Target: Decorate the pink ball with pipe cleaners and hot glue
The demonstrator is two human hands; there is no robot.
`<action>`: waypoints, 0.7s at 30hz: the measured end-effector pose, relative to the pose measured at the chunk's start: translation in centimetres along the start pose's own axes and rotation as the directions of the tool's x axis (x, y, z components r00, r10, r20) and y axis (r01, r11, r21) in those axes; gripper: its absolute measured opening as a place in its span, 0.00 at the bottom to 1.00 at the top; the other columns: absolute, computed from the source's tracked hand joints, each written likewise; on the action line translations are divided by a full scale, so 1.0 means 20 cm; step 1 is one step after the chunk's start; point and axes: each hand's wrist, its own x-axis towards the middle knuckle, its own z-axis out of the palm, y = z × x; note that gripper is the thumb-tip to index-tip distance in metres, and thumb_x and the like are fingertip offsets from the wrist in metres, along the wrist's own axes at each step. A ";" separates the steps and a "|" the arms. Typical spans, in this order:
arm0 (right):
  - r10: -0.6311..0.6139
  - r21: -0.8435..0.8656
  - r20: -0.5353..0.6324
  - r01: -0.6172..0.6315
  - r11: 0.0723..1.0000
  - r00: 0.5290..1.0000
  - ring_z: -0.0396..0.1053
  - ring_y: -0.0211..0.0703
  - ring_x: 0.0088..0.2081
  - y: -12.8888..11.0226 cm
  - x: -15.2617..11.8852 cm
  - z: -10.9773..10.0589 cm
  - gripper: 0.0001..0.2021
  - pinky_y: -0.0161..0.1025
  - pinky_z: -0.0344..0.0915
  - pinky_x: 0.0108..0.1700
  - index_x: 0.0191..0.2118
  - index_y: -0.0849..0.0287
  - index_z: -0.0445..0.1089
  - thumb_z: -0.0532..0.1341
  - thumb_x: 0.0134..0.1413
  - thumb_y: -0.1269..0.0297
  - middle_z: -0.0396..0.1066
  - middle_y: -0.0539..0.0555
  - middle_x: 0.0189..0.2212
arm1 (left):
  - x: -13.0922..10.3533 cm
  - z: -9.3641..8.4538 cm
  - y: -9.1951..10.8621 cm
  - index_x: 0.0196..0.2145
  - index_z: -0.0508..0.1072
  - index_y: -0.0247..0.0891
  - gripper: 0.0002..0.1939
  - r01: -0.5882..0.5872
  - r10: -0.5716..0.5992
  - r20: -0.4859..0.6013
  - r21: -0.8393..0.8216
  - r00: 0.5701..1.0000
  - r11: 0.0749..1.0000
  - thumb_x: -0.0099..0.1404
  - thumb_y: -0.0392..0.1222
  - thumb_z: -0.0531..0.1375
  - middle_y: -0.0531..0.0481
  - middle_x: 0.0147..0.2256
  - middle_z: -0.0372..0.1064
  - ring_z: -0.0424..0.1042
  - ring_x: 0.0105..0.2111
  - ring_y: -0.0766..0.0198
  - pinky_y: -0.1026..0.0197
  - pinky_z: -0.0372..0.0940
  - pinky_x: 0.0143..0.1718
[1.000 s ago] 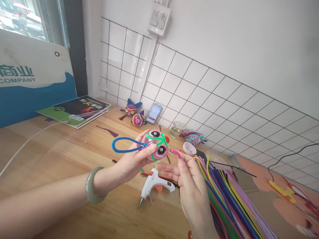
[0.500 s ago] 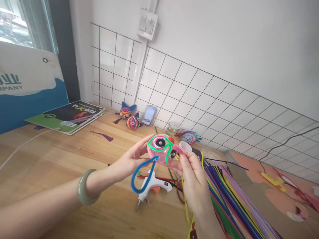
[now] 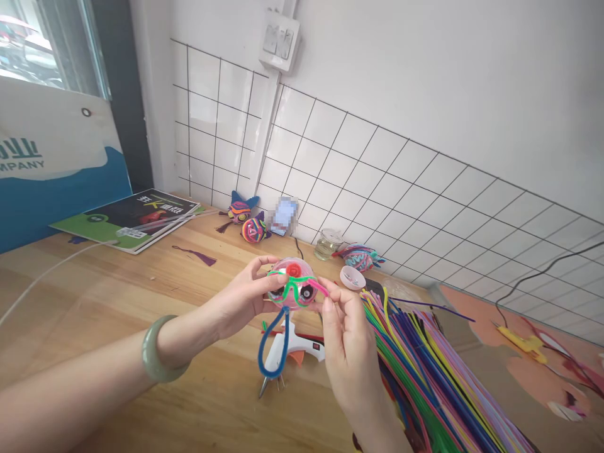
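Note:
A clear-pink ball [image 3: 298, 296] decorated with green pipe cleaner lines, black eyes and a red disc is held over the table. My left hand [image 3: 243, 292] grips it from the left, thumb across its front. From its underside hangs a blue pipe cleaner loop [image 3: 261, 349]. A pink pipe cleaner [image 3: 319, 287] runs along the ball's right side, its outer end pinched between the thumb and fingers of my right hand [image 3: 346, 330]. Below lies a white glue gun [image 3: 299, 345], partly hidden by the blue loop and my right hand.
Many coloured pipe cleaners [image 3: 434, 371] lie at the right. Behind stand two decorated balls [image 3: 255, 229], a phone [image 3: 284, 216], a glass jar [image 3: 327, 244], a small white dish [image 3: 352, 277] and a colourful fish-like craft [image 3: 360, 257]. Left are a booklet [image 3: 108, 223] and purple tassel [image 3: 198, 255].
The ball has turned, bringing the red disc to the front top, and shifted slightly left. My left thumb now lies across its front. My right hand has moved left, still pinching pink pipe cleaner.

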 end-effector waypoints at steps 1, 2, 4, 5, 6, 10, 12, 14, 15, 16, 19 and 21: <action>-0.005 0.003 0.007 0.005 1.000 1.000 0.72 0.42 0.47 0.00 0.00 0.00 0.08 0.40 0.71 0.44 0.46 0.54 0.61 0.49 0.65 0.63 0.69 0.56 0.51 | 0.00 0.00 0.01 0.50 0.61 0.44 0.25 0.006 -0.006 -0.004 -0.012 1.000 1.000 0.57 0.40 0.65 0.46 0.48 0.67 0.74 0.38 0.60 0.58 0.69 0.36; -0.016 -0.007 0.007 0.016 1.000 1.000 0.72 0.43 0.48 0.01 0.00 0.00 0.07 0.40 0.71 0.45 0.45 0.55 0.61 0.49 0.65 0.63 0.69 0.57 0.51 | 0.00 0.00 0.01 0.52 0.60 0.45 0.27 0.011 -0.011 -0.005 -0.023 1.000 1.000 0.58 0.40 0.65 0.46 0.51 0.66 0.74 0.39 0.60 0.57 0.69 0.37; -0.064 -0.073 -0.016 0.063 0.995 0.998 0.72 0.43 0.47 0.01 0.00 0.00 0.06 0.41 0.71 0.45 0.43 0.55 0.62 0.50 0.64 0.64 0.70 0.57 0.50 | 0.00 0.00 0.02 0.54 0.61 0.45 0.27 0.020 -0.020 0.008 -0.032 1.000 0.999 0.58 0.40 0.65 0.45 0.53 0.64 0.73 0.42 0.59 0.57 0.69 0.40; -0.104 -0.123 -0.040 0.098 0.988 0.994 0.72 0.43 0.46 0.00 0.00 -0.01 0.05 0.40 0.71 0.43 0.42 0.56 0.63 0.51 0.63 0.64 0.72 0.57 0.47 | 0.00 0.00 0.02 0.53 0.63 0.44 0.26 0.020 -0.020 0.021 -0.031 1.000 0.999 0.58 0.40 0.65 0.44 0.54 0.64 0.72 0.43 0.59 0.57 0.69 0.41; -0.154 -0.176 -0.068 0.140 0.974 0.986 0.73 0.43 0.43 0.00 0.00 -0.01 0.05 0.39 0.71 0.42 0.41 0.56 0.63 0.52 0.63 0.65 0.73 0.57 0.43 | 0.00 0.00 0.01 0.53 0.65 0.43 0.25 0.019 -0.019 0.031 -0.029 0.999 0.999 0.58 0.40 0.65 0.44 0.54 0.65 0.71 0.44 0.58 0.58 0.68 0.41; -0.389 -0.354 -0.148 0.318 0.879 0.909 0.72 0.39 0.31 -0.02 0.01 -0.01 0.01 0.34 0.69 0.33 0.36 0.59 0.65 0.57 0.59 0.71 0.72 0.53 0.29 | 0.00 -0.01 -0.01 0.49 0.67 0.42 0.22 0.000 0.001 0.036 -0.038 0.999 0.999 0.57 0.40 0.66 0.45 0.52 0.65 0.71 0.44 0.58 0.58 0.68 0.41; -0.452 -0.387 -0.139 0.372 0.844 0.881 0.70 0.37 0.27 -0.03 0.01 0.00 0.02 0.33 0.67 0.29 0.35 0.60 0.66 0.58 0.58 0.73 0.71 0.52 0.27 | 0.00 -0.01 -0.02 0.47 0.66 0.42 0.21 -0.003 0.006 0.039 -0.063 0.999 0.998 0.57 0.39 0.66 0.46 0.50 0.66 0.71 0.43 0.59 0.58 0.68 0.40; -0.477 -0.389 -0.115 0.403 0.829 0.871 0.69 0.36 0.26 -0.04 0.01 0.00 0.03 0.33 0.66 0.27 0.35 0.61 0.66 0.59 0.57 0.75 0.71 0.53 0.26 | 0.00 -0.01 -0.02 0.46 0.65 0.43 0.21 -0.005 0.009 0.047 -0.091 0.999 0.996 0.56 0.38 0.66 0.47 0.49 0.66 0.71 0.41 0.61 0.58 0.68 0.39; -0.488 -0.388 -0.106 0.416 0.823 0.867 0.69 0.37 0.26 -0.05 0.00 0.01 0.04 0.33 0.66 0.27 0.35 0.62 0.67 0.59 0.56 0.76 0.71 0.53 0.26 | 0.00 -0.01 -0.02 0.46 0.64 0.43 0.21 -0.003 0.007 0.050 -0.098 0.999 0.995 0.56 0.38 0.66 0.47 0.48 0.66 0.71 0.40 0.62 0.59 0.68 0.39; -0.498 -0.388 -0.098 0.428 0.816 0.861 0.69 0.37 0.26 -0.05 0.00 0.01 0.04 0.33 0.67 0.27 0.36 0.62 0.67 0.59 0.55 0.77 0.71 0.54 0.27 | 0.00 -0.01 -0.02 0.46 0.63 0.43 0.21 -0.001 0.006 0.050 -0.102 0.999 0.995 0.56 0.38 0.66 0.48 0.48 0.66 0.71 0.39 0.63 0.60 0.68 0.38; -0.522 -0.389 -0.079 0.456 0.800 0.849 0.71 0.40 0.29 -0.06 -0.02 0.03 0.05 0.35 0.68 0.29 0.37 0.63 0.68 0.60 0.55 0.78 0.72 0.56 0.28 | -0.01 0.00 -0.03 0.46 0.62 0.43 0.22 -0.001 0.006 0.044 -0.095 0.999 0.995 0.56 0.39 0.66 0.48 0.48 0.66 0.71 0.40 0.63 0.61 0.67 0.38; -0.530 -0.383 -0.064 0.470 0.795 0.845 0.72 0.41 0.29 -0.07 -0.02 0.04 0.05 0.35 0.69 0.29 0.36 0.63 0.68 0.59 0.55 0.78 0.72 0.56 0.28 | -0.02 0.01 -0.03 0.45 0.61 0.43 0.23 -0.001 0.004 0.033 -0.090 0.999 0.996 0.56 0.39 0.67 0.49 0.48 0.66 0.71 0.40 0.63 0.60 0.66 0.39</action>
